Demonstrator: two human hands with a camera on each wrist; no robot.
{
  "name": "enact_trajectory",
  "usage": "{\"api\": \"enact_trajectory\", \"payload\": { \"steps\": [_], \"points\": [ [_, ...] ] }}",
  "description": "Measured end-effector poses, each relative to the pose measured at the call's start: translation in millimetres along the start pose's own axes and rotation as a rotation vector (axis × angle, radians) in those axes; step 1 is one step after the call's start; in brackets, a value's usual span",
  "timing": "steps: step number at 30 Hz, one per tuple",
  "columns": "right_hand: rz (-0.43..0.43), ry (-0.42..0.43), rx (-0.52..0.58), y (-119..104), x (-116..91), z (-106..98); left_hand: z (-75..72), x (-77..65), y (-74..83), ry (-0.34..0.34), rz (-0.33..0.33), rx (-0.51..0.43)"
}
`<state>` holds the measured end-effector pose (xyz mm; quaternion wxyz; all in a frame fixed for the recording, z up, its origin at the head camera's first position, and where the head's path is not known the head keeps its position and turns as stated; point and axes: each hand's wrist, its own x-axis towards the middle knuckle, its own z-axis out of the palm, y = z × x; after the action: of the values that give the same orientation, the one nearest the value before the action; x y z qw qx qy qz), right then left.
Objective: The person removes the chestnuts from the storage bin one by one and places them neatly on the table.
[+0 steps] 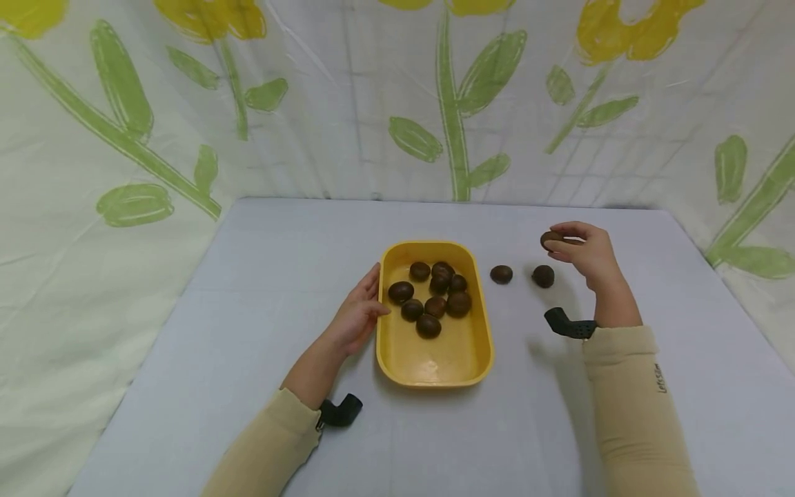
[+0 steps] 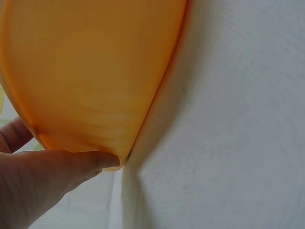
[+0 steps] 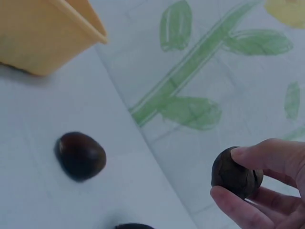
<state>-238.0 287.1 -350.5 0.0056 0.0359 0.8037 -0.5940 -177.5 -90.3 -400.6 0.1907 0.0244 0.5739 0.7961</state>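
Observation:
A yellow plastic box (image 1: 435, 362) holds several dark brown chestnuts (image 1: 428, 326), grouped toward its far half. At the box's left side, my left hand (image 1: 359, 314) holds it, thumb over the rim and fingers along the outer wall; the left wrist view shows the hand (image 2: 47, 174) against that wall. My right hand (image 1: 586, 250), raised at the right, pinches a dark chestnut (image 3: 233, 172) between thumb and fingers. Brown also shows further in between those fingers; I cannot tell if it is a second chestnut. Below the right hand lies one chestnut (image 1: 543, 276).
Another glossy chestnut (image 1: 501, 274) rests on the white tabletop (image 1: 279, 255) between the box and the right hand. Behind the table's far edge hangs a white cloth (image 1: 348, 138) painted with yellow flowers and green stems.

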Motion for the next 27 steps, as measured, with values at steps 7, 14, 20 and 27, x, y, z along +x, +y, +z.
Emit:
{"api": "enact_trajectory", "payload": {
  "steps": [7, 14, 20, 27],
  "points": [
    [0.044, 0.087, -0.098, 14.1, -3.7, -22.0, -0.5, -1.6, 0.2, -0.005, -0.002, -0.003],
    [0.081, 0.137, -0.173, 31.9, -11.3, -33.0, 0.9, 1.2, -0.6, -0.007, -0.009, -0.012],
    [0.104, 0.184, -0.261, 45.7, -13.9, -36.9, 2.0, 1.3, -1.6, -0.003, -0.010, -0.006],
    [0.127, 0.210, -0.247, 57.7, -14.0, -37.8, 0.6, -0.7, 0.0, 0.002, -0.010, 0.007]
  ]
}}
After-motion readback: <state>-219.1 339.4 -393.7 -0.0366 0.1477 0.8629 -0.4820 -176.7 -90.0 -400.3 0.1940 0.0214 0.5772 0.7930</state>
